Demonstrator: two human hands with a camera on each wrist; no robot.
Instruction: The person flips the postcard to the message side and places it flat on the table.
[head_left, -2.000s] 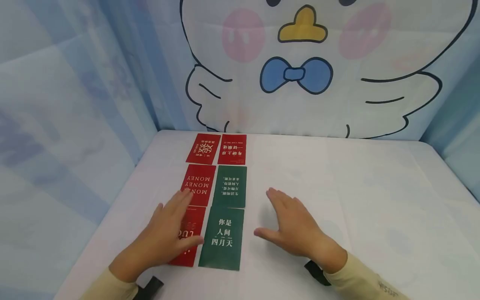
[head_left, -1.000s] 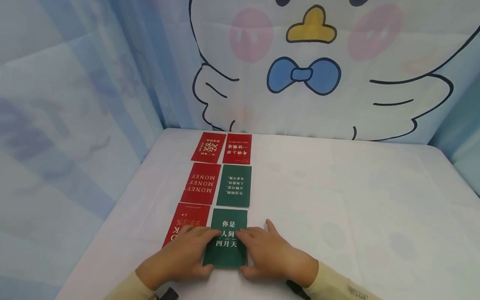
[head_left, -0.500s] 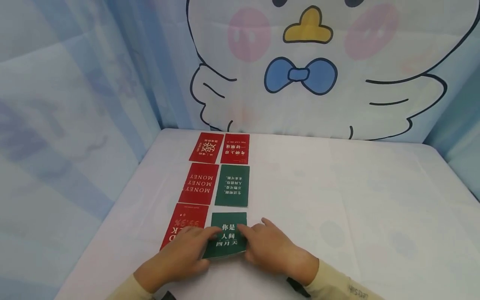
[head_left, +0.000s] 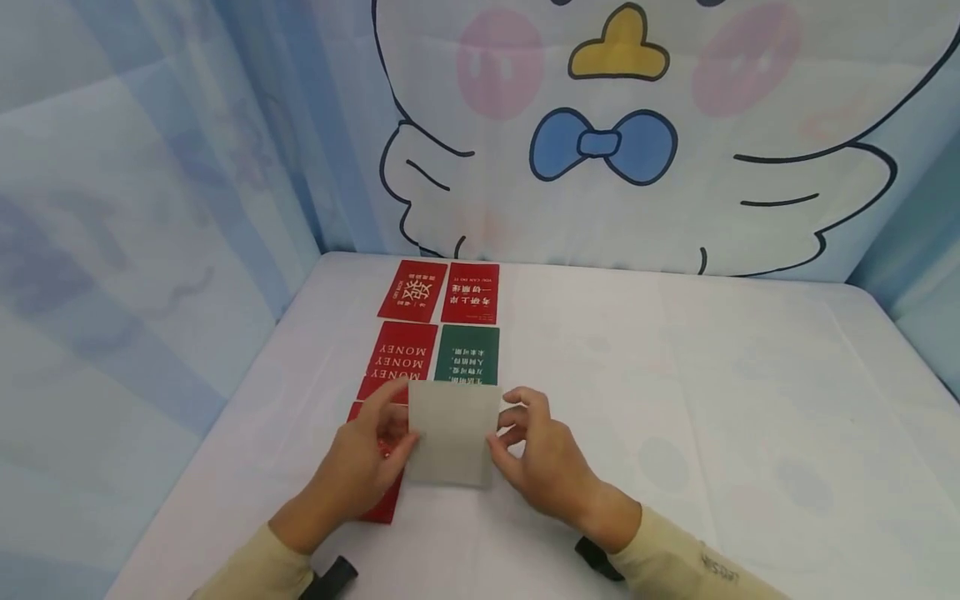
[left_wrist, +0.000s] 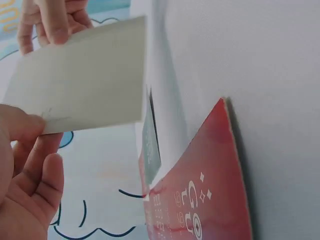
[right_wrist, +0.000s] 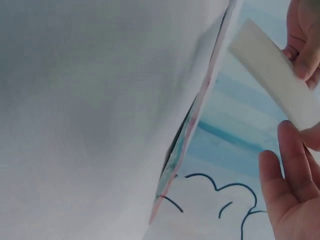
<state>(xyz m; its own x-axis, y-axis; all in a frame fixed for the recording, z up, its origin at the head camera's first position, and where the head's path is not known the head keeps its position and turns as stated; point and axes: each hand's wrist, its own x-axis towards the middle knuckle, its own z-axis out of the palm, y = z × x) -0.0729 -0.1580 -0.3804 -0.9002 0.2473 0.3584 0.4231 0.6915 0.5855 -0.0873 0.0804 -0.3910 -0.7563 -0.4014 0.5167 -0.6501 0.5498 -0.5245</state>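
Note:
Both hands hold one card (head_left: 453,433) raised off the table, its plain beige back facing me. My left hand (head_left: 360,454) pinches the left edge between thumb and fingers. The right edge is pinched by my right hand (head_left: 551,467). In the left wrist view the beige card (left_wrist: 85,80) hangs above the table; the right wrist view shows it tilted (right_wrist: 275,70). Its printed green front is turned away. Partly behind my left hand lies a red card (head_left: 382,504) with white print. Beyond it are a red MONEY card (head_left: 401,346) and a green card (head_left: 468,354), partly covered.
Two more red cards, one with a large character (head_left: 412,292) and one with lines of text (head_left: 470,293), lie side by side at the far edge. All rest on a white-covered table (head_left: 712,417). Printed curtains (head_left: 600,217) hang behind and at the sides.
Both hands came in to the near green card lying flat and took its side edges. They have since lifted and tipped it, so its beige back shows instead of the green front.

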